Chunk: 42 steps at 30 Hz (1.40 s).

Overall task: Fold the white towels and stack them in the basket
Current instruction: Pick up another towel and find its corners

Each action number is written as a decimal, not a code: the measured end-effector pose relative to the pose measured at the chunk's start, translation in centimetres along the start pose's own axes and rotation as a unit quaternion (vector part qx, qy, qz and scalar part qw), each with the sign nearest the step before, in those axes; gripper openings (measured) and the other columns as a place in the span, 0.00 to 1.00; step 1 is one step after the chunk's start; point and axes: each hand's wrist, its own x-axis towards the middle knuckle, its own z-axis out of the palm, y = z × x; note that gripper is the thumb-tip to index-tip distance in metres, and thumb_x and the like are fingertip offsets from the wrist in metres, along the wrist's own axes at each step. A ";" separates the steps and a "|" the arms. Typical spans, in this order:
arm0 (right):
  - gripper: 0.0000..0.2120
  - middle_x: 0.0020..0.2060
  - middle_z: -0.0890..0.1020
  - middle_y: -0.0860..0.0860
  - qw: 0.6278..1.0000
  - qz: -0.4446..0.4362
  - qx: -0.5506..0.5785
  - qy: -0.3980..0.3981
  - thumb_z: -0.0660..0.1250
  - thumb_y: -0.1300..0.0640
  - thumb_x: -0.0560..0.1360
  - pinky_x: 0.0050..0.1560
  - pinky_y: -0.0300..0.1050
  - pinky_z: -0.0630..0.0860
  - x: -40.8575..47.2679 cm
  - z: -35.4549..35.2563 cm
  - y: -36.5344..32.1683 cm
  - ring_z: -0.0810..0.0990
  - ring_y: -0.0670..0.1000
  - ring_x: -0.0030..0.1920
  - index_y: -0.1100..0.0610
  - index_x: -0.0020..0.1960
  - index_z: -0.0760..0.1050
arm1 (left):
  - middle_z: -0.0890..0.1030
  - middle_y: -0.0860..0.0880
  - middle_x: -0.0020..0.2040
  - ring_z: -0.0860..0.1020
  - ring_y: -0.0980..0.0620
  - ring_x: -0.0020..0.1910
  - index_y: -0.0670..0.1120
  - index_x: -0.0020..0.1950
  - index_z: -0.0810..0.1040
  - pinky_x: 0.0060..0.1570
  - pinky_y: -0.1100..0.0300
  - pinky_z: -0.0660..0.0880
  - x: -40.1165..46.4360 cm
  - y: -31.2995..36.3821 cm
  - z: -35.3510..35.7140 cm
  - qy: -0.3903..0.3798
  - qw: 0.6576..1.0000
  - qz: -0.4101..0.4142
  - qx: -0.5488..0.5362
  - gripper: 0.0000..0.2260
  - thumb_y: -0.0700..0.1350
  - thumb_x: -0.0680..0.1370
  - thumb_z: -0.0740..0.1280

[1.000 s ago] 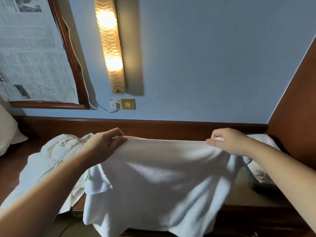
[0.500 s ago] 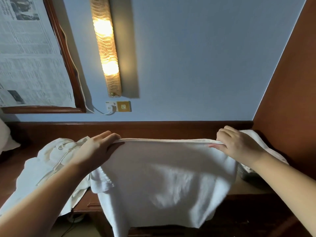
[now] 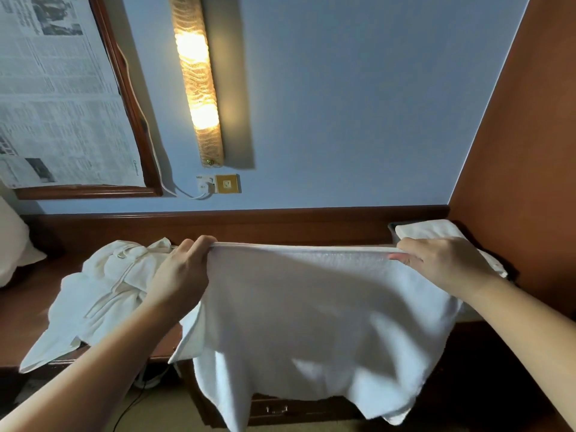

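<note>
Left hand (image 3: 180, 275) and right hand (image 3: 442, 260) each pinch the far edge of the white terry towel (image 3: 311, 322), which drapes nearward below them.

Dim room, lit warmly by the tall rippled amber glass wall lamp (image 3: 199, 82) at eleven o'clock, its bulbs blown out, throwing a shadow rightward. Wide-angle bending tilts the edges; lower white cloth (image 3: 311, 322) slightly blurred.
</note>
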 end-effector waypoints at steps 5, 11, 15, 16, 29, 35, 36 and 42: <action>0.25 0.22 0.65 0.50 0.993 0.020 0.054 -0.104 0.57 0.31 0.80 0.21 0.45 0.64 -0.1 -0.5 -0.1 0.64 0.56 0.22 0.50 0.37 0.66 | 0.79 0.46 0.46 0.76 0.41 0.43 0.52 0.61 0.73 0.44 0.49 0.72 -1.2 1.5 1.4 -0.049 0.983 -0.147 -0.101 0.10 0.41 0.85 0.56; 0.27 0.21 0.63 0.47 0.980 0.074 0.064 -0.173 0.57 0.28 0.78 0.23 0.45 0.63 -2.6 0.2 0.9 0.65 0.56 0.22 0.48 0.33 0.59 | 0.82 0.49 0.42 0.79 0.44 0.36 0.47 0.51 0.79 0.34 0.57 0.69 -3.2 -2.2 1.7 -0.131 0.984 0.117 -0.045 0.17 0.59 0.82 0.61; 0.31 0.23 0.70 0.48 0.954 0.130 0.056 -0.263 0.55 0.22 0.75 0.29 0.48 0.71 -4.1 3.4 2.0 0.73 0.56 0.28 0.49 0.33 0.59 | 0.78 0.54 0.39 0.76 0.52 0.35 0.48 0.46 0.80 0.35 0.60 0.73 -2.5 -5.0 3.3 -0.189 0.971 0.136 -0.055 0.12 0.54 0.77 0.76; 0.33 0.23 0.70 0.48 0.952 0.136 0.049 -0.272 0.53 0.19 0.73 0.30 0.48 0.72 -4.3 4.2 2.4 0.73 0.55 0.28 0.49 0.32 0.59 | 0.78 0.54 0.40 0.77 0.52 0.35 0.47 0.46 0.80 0.35 0.60 0.74 -2.1 -5.8 3.8 -0.206 0.968 0.134 -0.054 0.09 0.49 0.76 0.78; 0.16 0.37 0.78 0.48 0.842 0.226 0.150 -0.466 0.64 0.36 0.81 0.45 0.52 0.77 -1.3 22.8 13.2 0.76 0.51 0.40 0.46 0.42 0.70 | 0.82 0.45 0.46 0.75 0.43 0.41 0.48 0.57 0.81 0.43 0.54 0.69 8.6 -8.6 22.0 -0.275 0.954 -0.119 0.006 0.06 0.40 0.83 0.66; 0.08 0.45 0.77 0.46 0.810 0.213 0.161 -0.522 0.58 0.43 0.86 0.49 0.57 0.79 -1.2 34.3 17.6 0.76 0.50 0.44 0.44 0.50 0.71 | 0.74 0.47 0.45 0.75 0.41 0.45 0.52 0.61 0.77 0.46 0.50 0.73 11.5 -9.6 31.6 -0.356 0.918 -0.165 0.061 0.15 0.37 0.78 0.67; 0.08 0.45 0.77 0.47 0.806 0.215 0.155 -0.530 0.58 0.44 0.86 0.48 0.56 0.78 -1.5 35.8 18.0 0.76 0.50 0.43 0.45 0.50 0.70 | 0.77 0.46 0.47 0.77 0.41 0.45 0.51 0.62 0.78 0.48 0.50 0.75 11.4 -9.7 32.8 -0.372 0.910 -0.171 0.061 0.12 0.39 0.80 0.67; 0.09 0.47 0.77 0.52 0.770 0.244 0.104 -0.581 0.56 0.44 0.85 0.46 0.52 0.72 -3.5 42.8 18.3 0.75 0.57 0.46 0.47 0.52 0.70 | 0.82 0.46 0.51 0.81 0.41 0.52 0.45 0.58 0.83 0.55 0.50 0.77 11.1 -14.0 37.3 -0.489 0.856 -0.138 0.095 0.08 0.42 0.80 0.70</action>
